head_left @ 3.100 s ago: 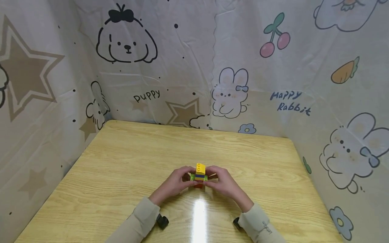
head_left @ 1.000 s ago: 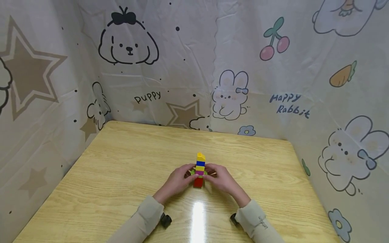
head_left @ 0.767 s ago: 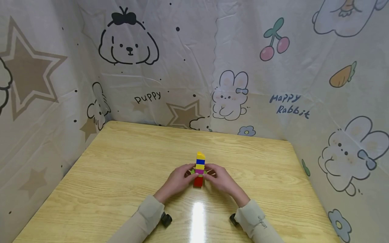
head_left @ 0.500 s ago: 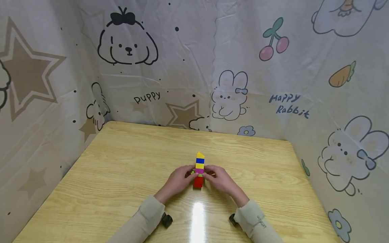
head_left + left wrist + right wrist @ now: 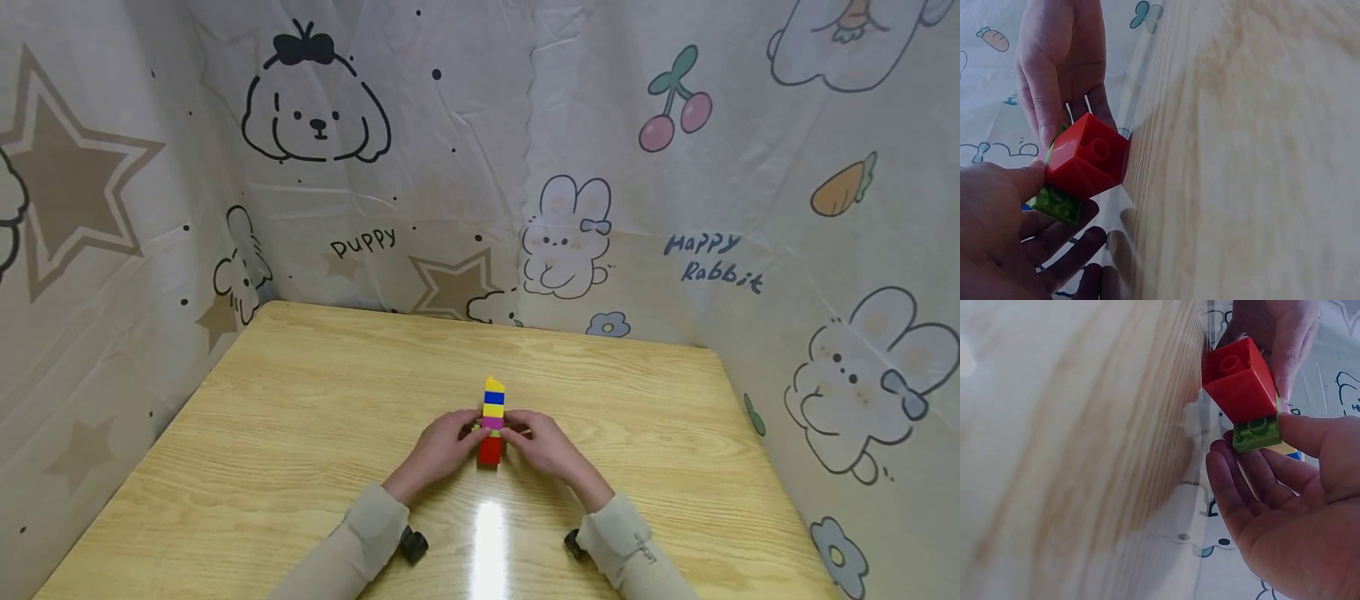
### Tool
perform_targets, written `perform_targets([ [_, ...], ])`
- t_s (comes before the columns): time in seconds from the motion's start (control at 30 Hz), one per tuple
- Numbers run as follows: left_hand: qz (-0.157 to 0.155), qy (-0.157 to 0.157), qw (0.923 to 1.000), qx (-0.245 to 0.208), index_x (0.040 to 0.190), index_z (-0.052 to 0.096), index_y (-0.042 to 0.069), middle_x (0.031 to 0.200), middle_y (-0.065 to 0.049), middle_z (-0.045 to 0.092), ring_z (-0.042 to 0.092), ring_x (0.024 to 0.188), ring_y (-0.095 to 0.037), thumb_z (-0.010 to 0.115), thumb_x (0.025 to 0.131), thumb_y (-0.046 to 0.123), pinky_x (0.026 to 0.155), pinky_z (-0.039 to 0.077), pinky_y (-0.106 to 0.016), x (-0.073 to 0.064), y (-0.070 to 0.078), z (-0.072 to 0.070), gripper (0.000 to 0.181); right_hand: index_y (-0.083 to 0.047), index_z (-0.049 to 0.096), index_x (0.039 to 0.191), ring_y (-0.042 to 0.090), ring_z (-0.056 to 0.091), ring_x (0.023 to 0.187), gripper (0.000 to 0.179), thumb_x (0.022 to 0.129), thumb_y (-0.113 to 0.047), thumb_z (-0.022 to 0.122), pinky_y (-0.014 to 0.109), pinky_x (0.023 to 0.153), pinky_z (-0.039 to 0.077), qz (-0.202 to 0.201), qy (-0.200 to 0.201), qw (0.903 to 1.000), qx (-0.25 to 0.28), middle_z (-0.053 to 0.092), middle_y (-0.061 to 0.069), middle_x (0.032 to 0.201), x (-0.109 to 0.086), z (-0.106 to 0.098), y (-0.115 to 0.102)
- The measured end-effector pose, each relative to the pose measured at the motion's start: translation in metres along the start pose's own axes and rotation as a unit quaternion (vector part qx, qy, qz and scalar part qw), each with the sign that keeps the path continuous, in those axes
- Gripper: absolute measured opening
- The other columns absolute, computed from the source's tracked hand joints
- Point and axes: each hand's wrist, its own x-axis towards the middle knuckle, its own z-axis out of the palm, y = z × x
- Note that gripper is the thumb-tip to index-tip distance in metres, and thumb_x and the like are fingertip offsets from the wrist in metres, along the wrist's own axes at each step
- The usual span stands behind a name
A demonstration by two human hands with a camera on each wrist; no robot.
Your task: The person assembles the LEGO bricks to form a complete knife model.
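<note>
A small tower of toy building bricks is held between both hands near the middle of the table. From the top it runs a yellow sloped brick (image 5: 495,385), a blue brick (image 5: 494,398), a yellow brick (image 5: 493,411), a magenta brick (image 5: 492,423), a green piece (image 5: 1255,434) and a red brick (image 5: 490,451). My left hand (image 5: 442,443) pinches the tower's left side around the green piece, thumb in front. On the other side my right hand (image 5: 546,443) pinches likewise. Both wrist views show the red brick's hollow underside, so the tower leans back.
A light wooden table (image 5: 337,367) lies under the hands. Printed curtains (image 5: 457,192) surround it at the back and both sides. Dark wrist-worn devices (image 5: 413,546) sit at the sleeve cuffs. A bright light reflection (image 5: 489,542) falls on the near tabletop.
Compared with about three seconds ago, the tower has tipped back, its top away from me, and more of its front now shows. Both hands keep their hold. Little differs over the last half second.
</note>
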Motion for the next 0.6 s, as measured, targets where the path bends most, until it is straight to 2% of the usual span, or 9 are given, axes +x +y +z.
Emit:
perform_targets([
  [0.37,0.018,0.006,0.9998,0.011,0.136,0.067,0.008,0.129,-0.009,0.072,0.067,0.117,-0.027,0.061,0.106,0.037,0.101,0.054,-0.050,0.0006,-0.0026,0.0016,0.042,-0.004,0.068,0.133,0.026,0.067,0.111,0.032,0.107,-0.021,0.059,0.049,0.099,0.056,0.010,-0.001,0.9998,-0.014,0.071,0.013,0.128,0.0005,0.0011,-0.0027],
  [0.6,0.036,0.009,0.9989,0.028,0.128,0.072,0.009,0.123,-0.009,0.074,0.068,0.115,-0.028,0.061,0.106,0.035,0.099,0.054,-0.049,0.0020,-0.0024,0.0002,0.035,0.000,0.067,0.132,0.023,0.068,0.107,0.034,0.106,-0.020,0.060,0.044,0.093,0.058,0.010,-0.007,0.9999,-0.009,0.072,0.014,0.124,0.0009,0.0012,-0.0020],
])
